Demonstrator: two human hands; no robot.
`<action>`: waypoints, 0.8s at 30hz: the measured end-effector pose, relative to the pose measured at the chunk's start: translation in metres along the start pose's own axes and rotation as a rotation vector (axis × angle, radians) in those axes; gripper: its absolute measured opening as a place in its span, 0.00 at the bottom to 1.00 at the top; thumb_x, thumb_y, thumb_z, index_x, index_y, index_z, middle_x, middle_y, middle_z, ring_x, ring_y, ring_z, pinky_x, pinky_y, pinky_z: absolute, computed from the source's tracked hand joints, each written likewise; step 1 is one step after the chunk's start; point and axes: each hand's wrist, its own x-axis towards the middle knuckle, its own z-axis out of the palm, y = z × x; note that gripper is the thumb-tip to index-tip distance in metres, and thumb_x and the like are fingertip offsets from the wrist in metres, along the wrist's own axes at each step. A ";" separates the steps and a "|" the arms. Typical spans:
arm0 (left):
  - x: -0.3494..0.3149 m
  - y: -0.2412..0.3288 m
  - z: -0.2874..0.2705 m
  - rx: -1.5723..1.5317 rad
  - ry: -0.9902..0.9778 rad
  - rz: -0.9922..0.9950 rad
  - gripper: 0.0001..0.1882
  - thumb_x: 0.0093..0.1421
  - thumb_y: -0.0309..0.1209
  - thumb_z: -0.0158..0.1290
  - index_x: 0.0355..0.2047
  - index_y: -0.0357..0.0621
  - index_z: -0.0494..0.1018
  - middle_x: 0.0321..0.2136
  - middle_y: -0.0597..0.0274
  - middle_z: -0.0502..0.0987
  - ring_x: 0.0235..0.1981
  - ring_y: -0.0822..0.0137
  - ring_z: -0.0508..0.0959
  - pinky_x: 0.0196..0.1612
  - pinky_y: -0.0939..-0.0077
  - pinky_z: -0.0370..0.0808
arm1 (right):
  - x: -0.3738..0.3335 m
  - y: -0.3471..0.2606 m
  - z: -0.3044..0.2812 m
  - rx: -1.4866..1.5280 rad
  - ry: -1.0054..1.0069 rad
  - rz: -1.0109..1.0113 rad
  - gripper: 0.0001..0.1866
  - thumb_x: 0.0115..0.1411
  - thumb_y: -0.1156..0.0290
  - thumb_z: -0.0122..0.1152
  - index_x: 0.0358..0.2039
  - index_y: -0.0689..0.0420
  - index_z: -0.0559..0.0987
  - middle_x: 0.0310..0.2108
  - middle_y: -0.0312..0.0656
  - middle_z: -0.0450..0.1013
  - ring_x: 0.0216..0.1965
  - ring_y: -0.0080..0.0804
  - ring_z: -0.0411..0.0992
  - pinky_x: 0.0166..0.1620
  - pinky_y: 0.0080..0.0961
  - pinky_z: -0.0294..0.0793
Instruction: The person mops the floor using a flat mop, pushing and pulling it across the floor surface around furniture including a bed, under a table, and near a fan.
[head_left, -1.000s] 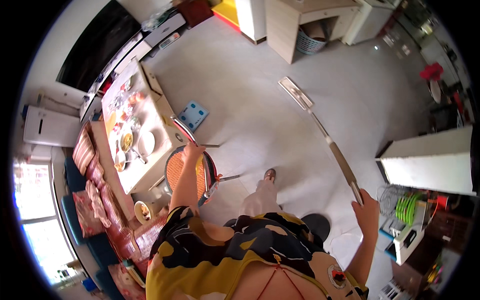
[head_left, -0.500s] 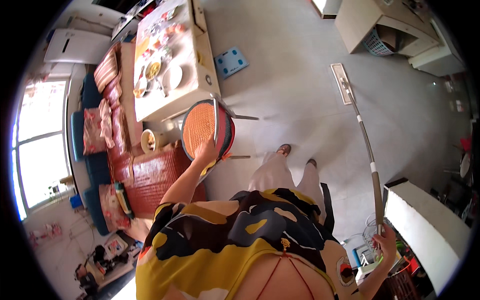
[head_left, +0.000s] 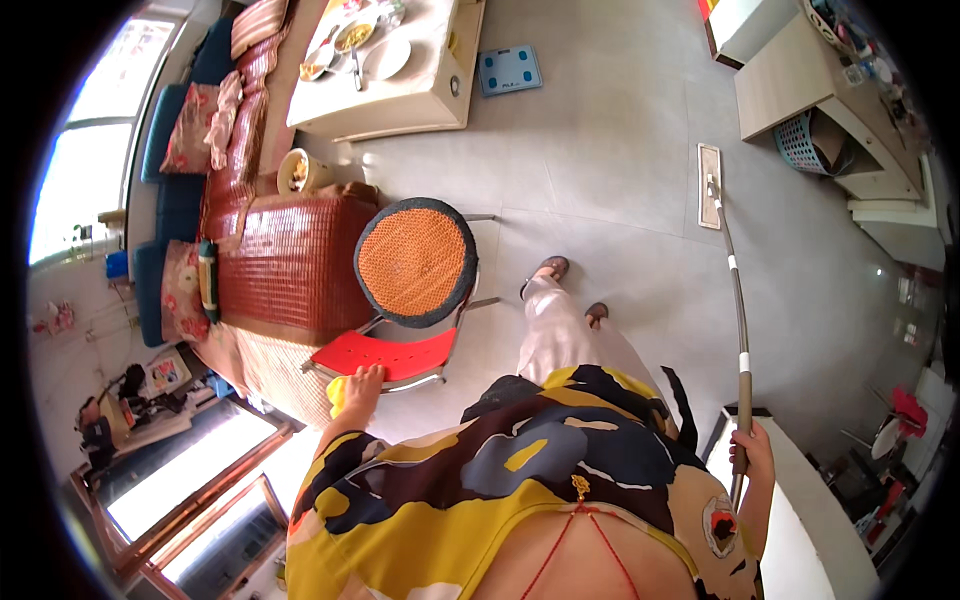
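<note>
Mop (head_left: 739, 310), one: right of the person, pole running from near to far; flat head (head_left: 709, 165) down on the floor (head_left: 610, 150).
Right hand (head_left: 755, 450): closed round the near part of the mop's pole.
Chair (head_left: 415, 265), one: left of the person; round orange seat with dark rim, red back (head_left: 390, 353) at its near side, metal legs reaching right.
Left hand (head_left: 362, 390): touching the near edge of the red back, fingers bent; cannot tell whether they close round it. Yellow item (head_left: 337, 395) against its left side, kind unclear.
Sofa (head_left: 290, 260): left of the chair, covered with a reddish mat; floral cushion (head_left: 185, 290) at its left side.
Bin (head_left: 318, 175): cream, with contents, beyond the chair, between sofa and table.
Table (head_left: 400, 115): far left, pale; bears a bowl (head_left: 353, 38) of food and, just right of it, a white plate (head_left: 388, 58).
Scale (head_left: 509, 70): light blue, on the floor, just right of the table.
Desk (head_left: 790, 80): far right, pale wood. Basket (head_left: 797, 143): blue, latticed, under the desk, right of the mop's head.
Window (head_left: 100, 150): far left, bright.
</note>
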 end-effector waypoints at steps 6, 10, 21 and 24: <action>-0.072 0.033 0.058 0.026 -0.131 -0.111 0.17 0.52 0.26 0.44 0.44 0.47 0.65 0.39 0.67 0.68 0.41 0.62 0.70 0.34 0.67 0.73 | -0.027 -0.032 0.015 -0.402 0.160 -0.091 0.25 0.41 0.84 0.46 0.44 0.58 0.68 0.12 0.36 0.62 0.10 0.26 0.63 0.12 0.23 0.63; -0.084 0.058 0.068 -0.104 -0.067 -0.171 0.16 0.51 0.27 0.45 0.43 0.47 0.67 0.40 0.65 0.70 0.40 0.62 0.71 0.32 0.70 0.73 | -0.061 -0.033 0.017 -0.526 0.092 -0.118 0.28 0.40 0.84 0.46 0.46 0.57 0.68 0.12 0.37 0.62 0.10 0.26 0.63 0.12 0.23 0.63; 0.096 0.092 -0.164 -1.252 0.071 -0.140 0.20 0.45 0.29 0.49 0.42 0.44 0.71 0.28 0.46 0.75 0.32 0.50 0.75 0.35 0.61 0.71 | -0.040 0.009 0.058 -0.557 -0.253 -0.462 0.30 0.40 0.83 0.61 0.47 0.60 0.69 0.31 0.41 0.73 0.28 0.23 0.69 0.32 0.19 0.69; 0.157 0.177 -0.211 -1.480 0.011 0.087 0.25 0.48 0.39 0.55 0.44 0.35 0.69 0.35 0.47 0.75 0.35 0.57 0.76 0.40 0.69 0.71 | -0.055 -0.039 0.099 -0.698 -0.285 -0.605 0.27 0.42 0.80 0.60 0.46 0.57 0.69 0.30 0.45 0.73 0.28 0.25 0.70 0.33 0.21 0.69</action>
